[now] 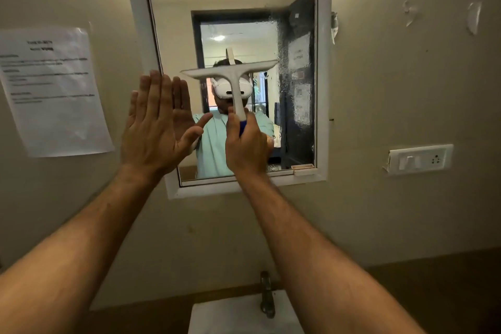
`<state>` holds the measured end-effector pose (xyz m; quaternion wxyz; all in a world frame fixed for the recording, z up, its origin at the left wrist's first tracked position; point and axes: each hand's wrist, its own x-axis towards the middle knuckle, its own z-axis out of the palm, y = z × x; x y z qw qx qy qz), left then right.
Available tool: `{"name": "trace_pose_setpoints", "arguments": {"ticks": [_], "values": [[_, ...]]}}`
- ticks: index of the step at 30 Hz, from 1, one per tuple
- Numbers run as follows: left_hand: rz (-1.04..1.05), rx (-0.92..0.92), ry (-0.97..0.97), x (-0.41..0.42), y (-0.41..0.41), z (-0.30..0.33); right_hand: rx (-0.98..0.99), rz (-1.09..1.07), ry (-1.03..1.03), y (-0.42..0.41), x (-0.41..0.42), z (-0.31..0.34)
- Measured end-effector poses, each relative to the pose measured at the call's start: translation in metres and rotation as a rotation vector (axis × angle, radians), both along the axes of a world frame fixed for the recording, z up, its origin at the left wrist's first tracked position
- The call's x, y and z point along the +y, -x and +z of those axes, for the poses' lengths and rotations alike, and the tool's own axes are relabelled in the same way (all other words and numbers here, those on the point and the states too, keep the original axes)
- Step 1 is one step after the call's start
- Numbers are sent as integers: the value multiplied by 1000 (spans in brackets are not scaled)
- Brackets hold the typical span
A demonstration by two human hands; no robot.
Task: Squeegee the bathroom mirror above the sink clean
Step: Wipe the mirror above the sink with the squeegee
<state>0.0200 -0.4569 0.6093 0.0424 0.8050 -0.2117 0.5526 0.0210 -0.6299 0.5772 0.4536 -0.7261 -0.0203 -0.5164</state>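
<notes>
**Mid-stroke on the glass, wet strip still to the right**

The right hand [245, 141] has its fingers wrapped tight round the handle of the squeegee [233, 76], blade uppermost and lying across the middle of the mirror [244, 3], tilted a little so its right end rides higher. The left hand [156, 122] is spread flat, fingers wide and holding nothing, at the mirror's left edge, partly over the frame [324, 62]; it seems to be bracing there, though whether the palm actually touches cannot be told from this angle.

The step in hand looks like the wiping itself, partway through. The centre of the glass reflects cleanly, while a strip down the right side, just beyond the blade's right end, shows a speckled film of droplets or suds. The blade appears to rest on the glass, but contact is hard to confirm.

The next move likely calls for shifting the blade right to overlap that strip, pressing evenly, and drawing it straight down toward the lower frame above the sink [244, 312] and tap [267, 295].
</notes>
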Motion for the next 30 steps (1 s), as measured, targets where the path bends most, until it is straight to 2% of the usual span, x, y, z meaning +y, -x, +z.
{"name": "trace_pose_setpoints", "arguments": {"ticks": [3, 10, 13, 18, 23, 30], "values": [[1, -4, 19, 0, -1, 6, 39, 5, -13, -7, -2, 15], [9, -19, -25, 1, 0, 3, -12, 57, -60, -4, 3, -44], [-1, -19, -20, 1, 2, 5, -8, 65, -66, -1, 4, -47], [-17, -29, -17, 1, 8, 12, -5, 24, 42, -2, 0, 5], [-13, -1, 18, 0, 9, 14, -8, 45, -9, -9, -1, 48], [23, 51, 12, 2, 7, -2, 24, 66, -5, -9, -3, -27]]}}
